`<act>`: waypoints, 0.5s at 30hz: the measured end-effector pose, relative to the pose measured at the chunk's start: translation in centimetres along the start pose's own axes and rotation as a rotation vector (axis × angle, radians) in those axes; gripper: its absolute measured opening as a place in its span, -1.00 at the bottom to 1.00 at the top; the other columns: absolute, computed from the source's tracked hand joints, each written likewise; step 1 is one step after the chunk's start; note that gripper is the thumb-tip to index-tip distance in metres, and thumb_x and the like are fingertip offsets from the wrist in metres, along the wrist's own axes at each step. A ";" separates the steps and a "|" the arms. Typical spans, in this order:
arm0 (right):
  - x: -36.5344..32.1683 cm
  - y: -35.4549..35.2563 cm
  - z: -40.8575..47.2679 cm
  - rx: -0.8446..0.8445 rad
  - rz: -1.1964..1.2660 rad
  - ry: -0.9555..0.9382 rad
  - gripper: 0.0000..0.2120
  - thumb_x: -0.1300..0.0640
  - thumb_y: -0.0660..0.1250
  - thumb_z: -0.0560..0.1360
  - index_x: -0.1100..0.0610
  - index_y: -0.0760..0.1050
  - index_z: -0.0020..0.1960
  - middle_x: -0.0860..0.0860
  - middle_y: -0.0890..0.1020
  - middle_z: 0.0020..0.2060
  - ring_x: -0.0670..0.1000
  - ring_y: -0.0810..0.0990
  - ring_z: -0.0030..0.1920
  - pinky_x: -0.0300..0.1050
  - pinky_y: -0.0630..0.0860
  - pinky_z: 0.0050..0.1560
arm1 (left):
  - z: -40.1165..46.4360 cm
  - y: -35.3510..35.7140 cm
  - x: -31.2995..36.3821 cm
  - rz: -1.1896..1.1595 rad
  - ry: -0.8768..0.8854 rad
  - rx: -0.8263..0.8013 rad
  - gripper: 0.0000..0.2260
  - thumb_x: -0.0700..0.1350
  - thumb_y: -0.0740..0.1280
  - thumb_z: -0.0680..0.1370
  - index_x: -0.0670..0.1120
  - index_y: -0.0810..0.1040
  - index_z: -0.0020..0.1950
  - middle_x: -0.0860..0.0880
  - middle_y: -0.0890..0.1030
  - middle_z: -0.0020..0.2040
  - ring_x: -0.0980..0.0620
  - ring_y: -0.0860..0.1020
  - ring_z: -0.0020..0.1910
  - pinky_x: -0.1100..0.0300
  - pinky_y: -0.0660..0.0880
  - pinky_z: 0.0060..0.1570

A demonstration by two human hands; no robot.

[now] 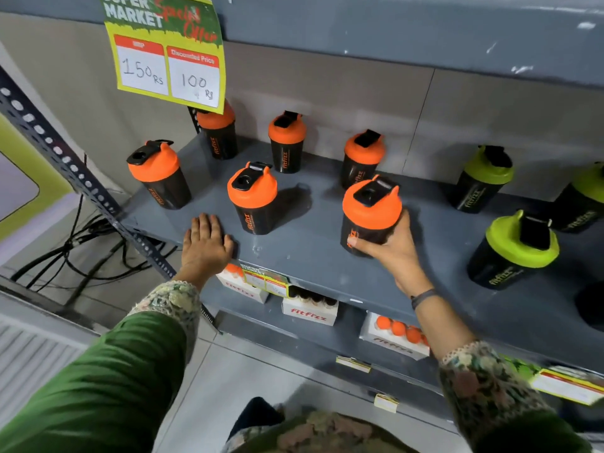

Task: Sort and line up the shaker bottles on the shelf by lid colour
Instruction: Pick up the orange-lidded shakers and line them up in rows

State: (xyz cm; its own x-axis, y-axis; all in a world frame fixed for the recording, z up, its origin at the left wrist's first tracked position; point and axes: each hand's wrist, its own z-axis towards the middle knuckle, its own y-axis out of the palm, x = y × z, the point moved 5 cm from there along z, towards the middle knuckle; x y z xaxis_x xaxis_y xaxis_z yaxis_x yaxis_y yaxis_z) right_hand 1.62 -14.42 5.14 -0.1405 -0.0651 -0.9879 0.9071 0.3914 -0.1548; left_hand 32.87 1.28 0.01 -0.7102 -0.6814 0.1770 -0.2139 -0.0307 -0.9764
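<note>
Gripping orange-lid bottle [371, 217], right hand [397, 253] fingers mostly hidden; left hand [206, 243] fingers spread flat on shelf [310, 253].

Grey metal shelving [327, 256] against beige wall [359, 93], black cables [81, 253] on pale floor [228, 371].

Price sign [168, 50] hangs top left, 150 Rs vs 100 Rs. Fitfizz boxes [310, 310] on lower shelf. Black cables [81, 253] on floor, left.
</note>
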 end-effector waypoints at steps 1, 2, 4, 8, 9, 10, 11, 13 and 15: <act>0.7 0.0 -0.3 -0.001 -0.023 0.007 -0.19 0.01 0.62 0.04 -0.28 0.25 0.14 -0.04 0.52 0.24 0.00 0.51 0.25 0.09 0.44 0.31 | 0.0 0.0 0.0 0.000 -0.003 0.006 -0.45 0.04 -0.04 0.61 -0.17 -0.11 0.51 -0.20 -0.12 0.54 -0.14 -0.13 0.51 -0.04 -0.14 0.48; 1.5 0.0 -0.5 -0.007 -0.030 0.015 -0.22 -0.02 0.61 0.03 -0.29 0.26 0.10 -0.07 0.53 0.21 0.00 0.52 0.24 0.13 0.45 0.31 | 0.0 0.0 0.0 0.006 -0.006 0.011 -0.45 0.04 -0.04 0.61 -0.17 -0.11 0.51 -0.20 -0.11 0.54 -0.14 -0.13 0.51 -0.04 -0.14 0.48; 2.8 0.1 -0.8 -0.013 -0.004 0.033 -0.26 -0.02 0.59 0.04 -0.27 0.28 0.08 -0.15 0.53 0.16 -0.01 0.52 0.23 0.16 0.44 0.30 | 0.1 0.1 -0.1 0.016 -0.005 0.017 -0.45 0.05 -0.04 0.61 -0.16 -0.12 0.51 -0.20 -0.11 0.54 -0.15 -0.13 0.52 -0.03 -0.14 0.48; 3.4 0.4 -1.1 -0.042 -0.011 0.007 -0.13 -0.05 0.61 0.05 -0.22 0.22 0.23 -0.11 0.48 0.25 -0.03 0.46 0.30 0.13 0.38 0.37 | 0.1 0.1 0.0 0.014 -0.008 0.025 -0.45 0.05 -0.04 0.61 -0.16 -0.13 0.51 -0.20 -0.12 0.54 -0.15 -0.14 0.51 -0.03 -0.15 0.48; 3.3 0.6 -1.3 -0.055 -0.027 -0.003 -0.03 -0.06 0.62 0.04 -0.17 0.17 0.32 -0.06 0.44 0.32 -0.03 0.43 0.34 0.10 0.36 0.39 | 0.1 0.1 0.0 0.015 -0.006 0.025 -0.45 0.05 -0.04 0.61 -0.16 -0.13 0.51 -0.21 -0.12 0.54 -0.15 -0.14 0.51 -0.03 -0.16 0.48; 3.3 0.6 -1.5 -0.066 -0.037 -0.018 0.06 -0.05 0.63 0.04 -0.12 0.11 0.39 -0.03 0.39 0.38 -0.03 0.39 0.38 0.06 0.33 0.42 | 0.1 0.2 -0.1 0.016 -0.002 0.028 -0.45 0.04 -0.04 0.61 -0.16 -0.13 0.51 -0.21 -0.12 0.54 -0.15 -0.14 0.51 -0.03 -0.16 0.48; 3.3 0.7 -1.7 -0.073 -0.046 -0.032 0.12 0.00 0.64 0.06 -0.07 0.05 0.45 -0.01 0.34 0.43 -0.05 0.35 0.41 -0.02 0.31 0.43 | 0.1 0.2 -0.1 0.014 -0.001 0.034 -0.45 0.04 -0.03 0.61 -0.16 -0.13 0.51 -0.21 -0.11 0.54 -0.15 -0.13 0.51 -0.03 -0.15 0.48; 3.4 0.6 -1.9 -0.094 -0.050 -0.040 0.13 0.18 0.61 0.15 0.03 -0.03 0.50 -0.02 0.27 0.46 -0.12 0.30 0.42 -0.26 0.27 0.40 | 0.2 0.2 -0.1 0.009 -0.001 0.050 -0.45 0.04 -0.03 0.61 -0.16 -0.12 0.51 -0.21 -0.10 0.54 -0.15 -0.12 0.51 -0.03 -0.15 0.48; 3.8 0.6 -2.1 -0.110 -0.040 -0.032 0.06 0.20 0.58 0.21 0.04 -0.01 0.51 -0.04 0.27 0.46 -0.12 0.29 0.43 -0.25 0.27 0.41 | 0.1 0.2 -0.1 0.012 -0.002 0.059 -0.45 0.03 -0.03 0.61 -0.15 -0.11 0.51 -0.21 -0.10 0.54 -0.15 -0.12 0.51 -0.03 -0.16 0.47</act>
State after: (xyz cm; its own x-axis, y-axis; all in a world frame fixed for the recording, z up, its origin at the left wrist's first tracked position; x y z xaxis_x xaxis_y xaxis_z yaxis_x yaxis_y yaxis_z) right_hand 0.82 -12.54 1.31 -0.1611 -0.1115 -0.9806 0.8519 0.4860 -0.1952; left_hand 33.02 1.27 -0.23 -0.7108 -0.6838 0.1648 -0.1656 -0.0650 -0.9840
